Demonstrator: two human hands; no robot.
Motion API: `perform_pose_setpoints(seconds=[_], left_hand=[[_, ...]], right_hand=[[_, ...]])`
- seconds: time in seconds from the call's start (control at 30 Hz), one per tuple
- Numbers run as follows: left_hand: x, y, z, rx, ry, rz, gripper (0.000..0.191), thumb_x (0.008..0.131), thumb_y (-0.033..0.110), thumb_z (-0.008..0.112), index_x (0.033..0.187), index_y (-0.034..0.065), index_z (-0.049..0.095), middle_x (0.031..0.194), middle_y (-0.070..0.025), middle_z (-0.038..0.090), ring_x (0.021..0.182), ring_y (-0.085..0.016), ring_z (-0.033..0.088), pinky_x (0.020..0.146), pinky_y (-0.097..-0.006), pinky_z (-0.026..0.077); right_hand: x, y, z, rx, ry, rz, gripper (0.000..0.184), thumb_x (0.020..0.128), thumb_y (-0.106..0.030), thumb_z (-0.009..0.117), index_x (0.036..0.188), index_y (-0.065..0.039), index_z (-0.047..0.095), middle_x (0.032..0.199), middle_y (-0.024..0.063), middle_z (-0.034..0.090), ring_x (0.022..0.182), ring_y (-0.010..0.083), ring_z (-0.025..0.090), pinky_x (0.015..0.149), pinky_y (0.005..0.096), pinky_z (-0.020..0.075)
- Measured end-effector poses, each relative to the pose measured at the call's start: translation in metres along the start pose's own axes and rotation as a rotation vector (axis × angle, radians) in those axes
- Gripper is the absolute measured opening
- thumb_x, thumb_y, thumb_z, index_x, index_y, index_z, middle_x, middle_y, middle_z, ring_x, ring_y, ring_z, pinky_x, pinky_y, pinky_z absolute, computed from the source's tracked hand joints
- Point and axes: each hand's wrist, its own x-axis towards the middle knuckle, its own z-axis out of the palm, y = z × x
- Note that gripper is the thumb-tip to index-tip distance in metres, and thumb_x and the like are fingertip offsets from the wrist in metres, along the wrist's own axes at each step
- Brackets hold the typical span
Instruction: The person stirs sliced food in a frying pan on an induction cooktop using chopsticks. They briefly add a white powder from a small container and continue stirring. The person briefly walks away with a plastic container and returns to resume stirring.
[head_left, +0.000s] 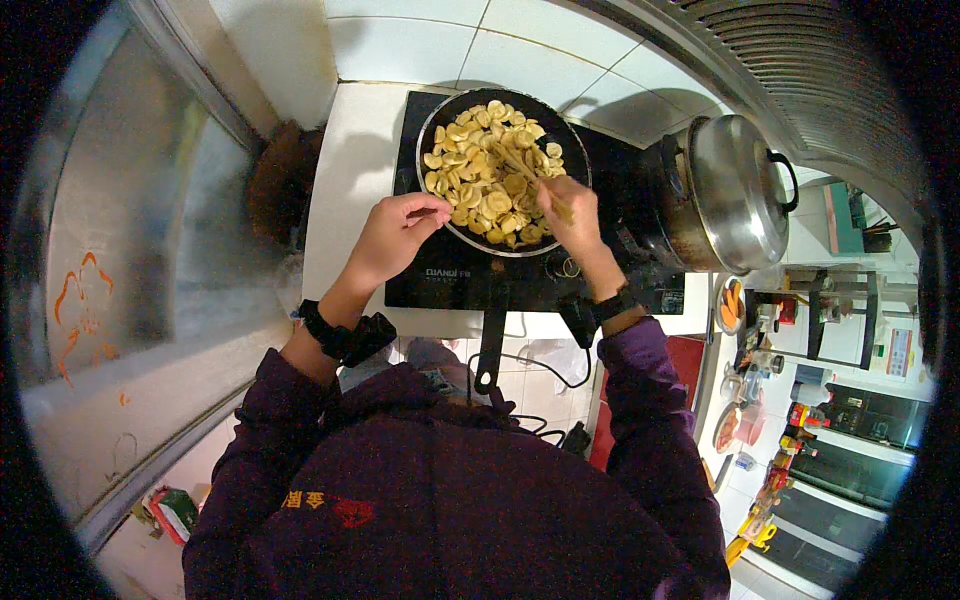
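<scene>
A black frying pan (579, 154) full of sliced, yellowish food pieces (469, 169) sits on a black glass cooktop (450, 289). My right hand (574, 214) is closed around wooden chopsticks (517, 161), whose far ends reach down into the pieces. At the pan's left rim is my left hand (401, 232), thumb and fingertips brought together; whether something small is between them cannot be told. The pan's long handle (491, 330) points toward my body over the counter's front edge. Both wrists wear black bands.
A large lidded steel pot (739, 195) stands right of the pan, under the range hood (810, 82). A white tiled wall (540, 60) rises behind. Farther right, plates of food (729, 304) and bottles line a counter. A black cable (555, 379) hangs below the front edge.
</scene>
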Motion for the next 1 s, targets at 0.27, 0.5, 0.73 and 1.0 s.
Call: perform_pose_setpoints(seconds=[0.27,0.5,0.73,1.0], left_hand=[[-0.001,0.0,-0.009,-0.056,0.017,0.006,0.015,0.084,0.003,0.055,0.095,-0.0048,0.06,0.088,-0.01,0.065,0.082,-0.013,0.06,0.075,-0.0249,0.048],[0.0,0.0,-0.012,-0.045,0.014,0.012,0.014,0.084,0.003,0.054,0.094,-0.004,0.061,0.088,-0.0087,0.065,0.081,-0.013,0.06,0.075,-0.0248,0.047],[0.003,0.005,-0.01,-0.009,-0.028,0.023,0.014,0.084,0.004,0.055,0.094,-0.0036,0.061,0.087,-0.0083,0.065,0.081,-0.012,0.06,0.075,-0.0246,0.047],[0.0,0.015,-0.013,-0.029,-0.03,-0.039,0.015,0.084,0.004,0.055,0.096,-0.0032,0.061,0.086,-0.0077,0.065,0.08,-0.011,0.059,0.076,-0.0243,0.047]], right_hand=[[-0.025,0.003,-0.014,-0.043,-0.009,0.044,0.013,0.078,-0.012,0.059,0.07,-0.002,0.06,0.064,0.0136,0.057,0.057,0.0312,0.057,0.051,0.037,0.0466],[-0.059,-0.018,-0.031,0.001,0.0,0.034,0.011,0.076,-0.013,0.06,0.077,-0.002,0.061,0.063,0.0116,0.056,0.055,0.0299,0.056,0.05,0.0364,0.0464],[-0.08,-0.038,-0.045,0.045,-0.12,0.001,0.007,0.075,-0.006,0.059,0.076,-0.001,0.062,0.061,0.0119,0.055,0.053,0.0273,0.055,0.047,0.0348,0.0452],[-0.078,-0.047,-0.077,0.283,0.128,0.457,0.021,0.083,-0.012,0.059,0.068,0.003,0.06,0.054,0.0059,0.052,0.046,0.0111,0.046,0.042,0.0276,0.034]])
